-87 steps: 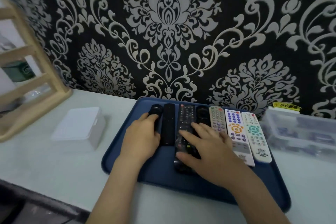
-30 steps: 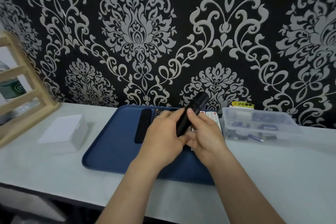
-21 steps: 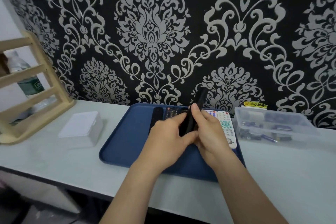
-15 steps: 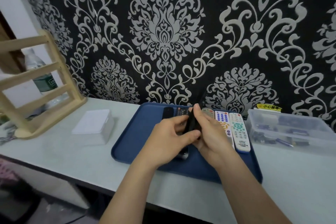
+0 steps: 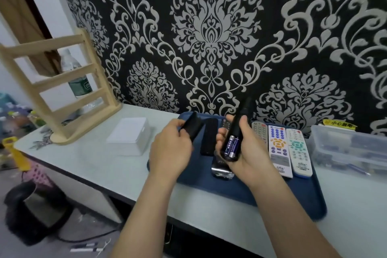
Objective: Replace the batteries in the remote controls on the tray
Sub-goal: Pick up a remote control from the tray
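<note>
Batteries (image 5: pixel 231 146), two, sit in one remote (image 5: pixel 238 121); three pale remotes (image 5: pixel 278 148) on tray (image 5: pixel 293 199).

Wooden rack (image 5: pixel 88 125) at the left end of the surface (image 5: pixel 88 159), bottle (image 5: pixel 80 89) behind its rungs. White box (image 5: pixel 130 136) just right of the rack. Damask wallpaper (image 5: pixel 215 27) behind. On the floor, perhaps a dark bin (image 5: pixel 35 213).
</note>
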Action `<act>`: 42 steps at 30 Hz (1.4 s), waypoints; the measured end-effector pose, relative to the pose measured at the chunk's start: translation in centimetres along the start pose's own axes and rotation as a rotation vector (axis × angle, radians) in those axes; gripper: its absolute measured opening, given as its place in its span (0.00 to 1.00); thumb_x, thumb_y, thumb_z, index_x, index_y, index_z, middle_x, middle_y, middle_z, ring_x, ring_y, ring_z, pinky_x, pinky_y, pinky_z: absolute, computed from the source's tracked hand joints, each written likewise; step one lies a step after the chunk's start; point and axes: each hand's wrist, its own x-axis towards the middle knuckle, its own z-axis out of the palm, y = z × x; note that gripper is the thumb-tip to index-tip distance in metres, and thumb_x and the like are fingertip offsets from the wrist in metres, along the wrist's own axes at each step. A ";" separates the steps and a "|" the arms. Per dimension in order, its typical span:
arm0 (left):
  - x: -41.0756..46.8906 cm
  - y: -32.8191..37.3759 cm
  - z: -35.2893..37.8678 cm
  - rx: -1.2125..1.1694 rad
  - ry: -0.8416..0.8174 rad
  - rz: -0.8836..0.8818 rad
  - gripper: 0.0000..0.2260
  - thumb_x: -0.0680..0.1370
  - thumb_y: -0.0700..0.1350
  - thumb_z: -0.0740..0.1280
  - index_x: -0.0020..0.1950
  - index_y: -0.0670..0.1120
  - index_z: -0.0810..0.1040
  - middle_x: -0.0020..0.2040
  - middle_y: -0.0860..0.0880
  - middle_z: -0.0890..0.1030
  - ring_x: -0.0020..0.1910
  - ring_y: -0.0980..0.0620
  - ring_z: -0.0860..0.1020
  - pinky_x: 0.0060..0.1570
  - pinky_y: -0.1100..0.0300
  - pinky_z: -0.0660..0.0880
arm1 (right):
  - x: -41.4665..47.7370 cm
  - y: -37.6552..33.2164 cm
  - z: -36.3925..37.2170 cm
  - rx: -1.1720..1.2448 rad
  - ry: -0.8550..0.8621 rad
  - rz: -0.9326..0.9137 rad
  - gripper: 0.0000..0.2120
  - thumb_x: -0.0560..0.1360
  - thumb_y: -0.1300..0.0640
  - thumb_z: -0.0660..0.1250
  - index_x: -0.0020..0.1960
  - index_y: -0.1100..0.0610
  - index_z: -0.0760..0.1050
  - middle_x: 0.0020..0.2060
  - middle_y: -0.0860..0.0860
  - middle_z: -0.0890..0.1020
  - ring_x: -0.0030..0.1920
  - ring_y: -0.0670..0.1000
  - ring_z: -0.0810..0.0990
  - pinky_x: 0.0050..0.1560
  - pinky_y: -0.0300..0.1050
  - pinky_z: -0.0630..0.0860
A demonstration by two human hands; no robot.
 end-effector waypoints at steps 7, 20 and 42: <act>0.0 -3.3 -2.7 0.519 -0.107 -0.112 0.16 0.78 0.41 0.56 0.63 0.50 0.76 0.56 0.44 0.80 0.54 0.40 0.77 0.51 0.54 0.73 | -0.6 0.6 0.3 -0.722 -0.083 0.122 0.06 0.80 0.56 0.65 0.54 0.58 0.74 0.30 0.54 0.77 0.25 0.49 0.73 0.22 0.38 0.66; 0.6 -3.4 -2.9 0.785 -0.153 -0.107 0.16 0.77 0.44 0.61 0.64 0.55 0.72 0.52 0.48 0.79 0.48 0.45 0.74 0.43 0.55 0.69 | -0.3 0.5 -0.6 -0.985 -0.132 0.164 0.07 0.81 0.54 0.63 0.55 0.57 0.74 0.37 0.57 0.83 0.35 0.53 0.84 0.29 0.41 0.77; -2.4 0.6 0.8 -0.571 -0.292 -0.037 0.10 0.77 0.34 0.67 0.57 0.43 0.79 0.41 0.44 0.84 0.35 0.51 0.82 0.38 0.61 0.80 | 0.1 1.1 0.4 -0.243 -0.233 0.101 0.13 0.81 0.60 0.58 0.57 0.56 0.80 0.51 0.58 0.82 0.42 0.54 0.78 0.38 0.47 0.71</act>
